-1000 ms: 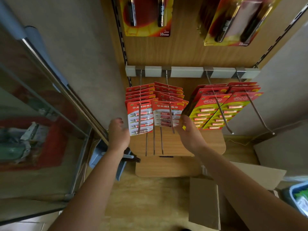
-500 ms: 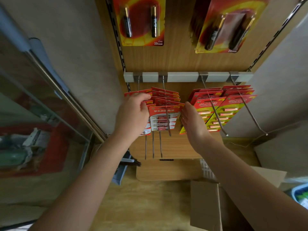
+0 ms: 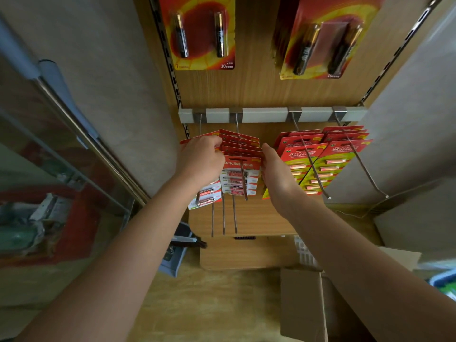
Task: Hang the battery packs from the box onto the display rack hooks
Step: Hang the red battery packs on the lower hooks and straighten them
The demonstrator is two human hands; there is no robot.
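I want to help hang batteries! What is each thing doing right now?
left hand: fingers curled round the tops of the red-and-white packs.
right hand: open, flat against those packs' side.
red-and-white packs: hanging on the two left hooks.
red-and-green packs: hanging on the two right hooks.
big packs: hanging higher up.
box: on the floor, flaps open.

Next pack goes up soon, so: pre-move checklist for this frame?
1. Grip: left hand holds left stack: ok.
2. Free hand: right hand holds nothing, fingers straight against middle stack: ok.
3. Threading: middle stack on its hook: ok.
4. Threading: left stack fully on: cannot tell, hand covers it.
5. Supply: packs remaining in box: cannot tell, inside hidden.
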